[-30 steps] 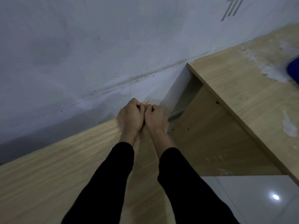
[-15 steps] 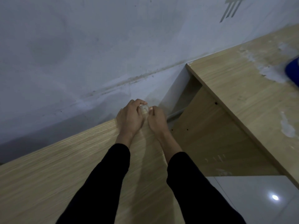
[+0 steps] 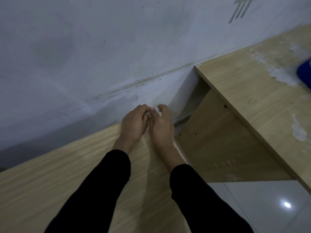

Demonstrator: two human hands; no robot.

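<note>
My left hand [image 3: 133,125] and my right hand [image 3: 162,126] are side by side at the far edge of a light wooden board [image 3: 67,174], close to the wall. Both have curled fingers pinching a small pale, partly see-through item [image 3: 155,111] between them. The item is blurred and mostly hidden by my fingers, so I cannot tell what it is. Black sleeves cover both forearms.
A grey-white wall [image 3: 117,56] rises right behind the board. To the right stands a wooden desk [image 3: 252,91] with white smears, a blue object [image 3: 304,74] at its right edge, and an open space under it. White floor tiles [image 3: 269,207] show at bottom right.
My hands were pressed together knuckle to knuckle; now they have parted slightly at the fingertips and the small pale item shows between them. My right wrist has shifted a little right.
</note>
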